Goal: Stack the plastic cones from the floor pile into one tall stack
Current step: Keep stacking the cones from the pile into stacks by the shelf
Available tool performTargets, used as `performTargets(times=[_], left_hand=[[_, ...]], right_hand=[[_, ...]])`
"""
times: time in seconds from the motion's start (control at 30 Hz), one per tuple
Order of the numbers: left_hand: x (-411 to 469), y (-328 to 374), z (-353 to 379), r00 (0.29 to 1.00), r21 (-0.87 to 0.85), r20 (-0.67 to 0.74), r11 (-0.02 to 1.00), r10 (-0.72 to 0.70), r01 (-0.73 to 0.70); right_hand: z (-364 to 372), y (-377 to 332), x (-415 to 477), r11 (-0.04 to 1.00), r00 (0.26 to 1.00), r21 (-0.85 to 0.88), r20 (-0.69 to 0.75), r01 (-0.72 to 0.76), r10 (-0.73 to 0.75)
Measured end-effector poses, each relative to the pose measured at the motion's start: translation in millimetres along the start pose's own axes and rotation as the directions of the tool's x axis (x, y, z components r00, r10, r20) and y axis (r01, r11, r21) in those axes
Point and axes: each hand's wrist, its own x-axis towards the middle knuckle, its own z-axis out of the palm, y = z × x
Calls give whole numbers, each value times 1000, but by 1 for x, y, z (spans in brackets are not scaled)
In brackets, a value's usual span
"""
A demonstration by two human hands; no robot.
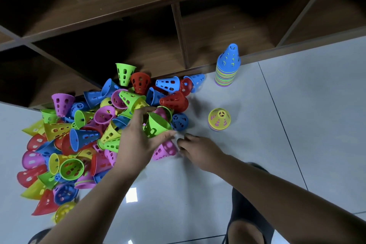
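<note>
A pile of loose plastic cones (83, 132) in red, blue, green, yellow and pink covers the floor at the left. My left hand (136, 138) grips a green cone (156, 125) at the pile's right edge, thumb under it and fingers over it. My right hand (198, 150) lies just to its right, low over the floor with its fingers curled, beside a pink cone (165, 149); whether it holds anything I cannot tell. A tall multicoloured stack topped by a blue cone (228, 65) stands at the back right. A short stack topped by a yellow cone (219, 119) stands in front of it.
A dark wooden shelf unit (178, 25) with open compartments runs along the back, right behind the pile and the tall stack. The floor is pale glossy tile (297, 125). A dark-clothed leg (247, 214) shows at the bottom right.
</note>
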Motion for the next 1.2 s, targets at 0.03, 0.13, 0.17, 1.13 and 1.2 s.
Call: performTargets(times=[0.03,0.13,0.17,1.13,1.2], left_hand=[[1,2,5,1000,2,-3,1000,12,-12],[4,8,17,999,1,-25,1000,25,-25],[5,9,20,1000,-21,-22,1000,9,-10],[8,41,17,998,-12,-35,998,55,-55],[17,51,27,996,-1,-13,996,93,-93]], right_hand=[[-2,4,-6,999,999,11,-15,-32,32],[-8,6,-17,982,985,92,-30,-165,169],[-8,5,-18,969,977,136,-22,-208,213],[-101,-17,-51,573,714,755,-205,-320,669],[-106,-5,-53,469,660,818,-153,-333,736]])
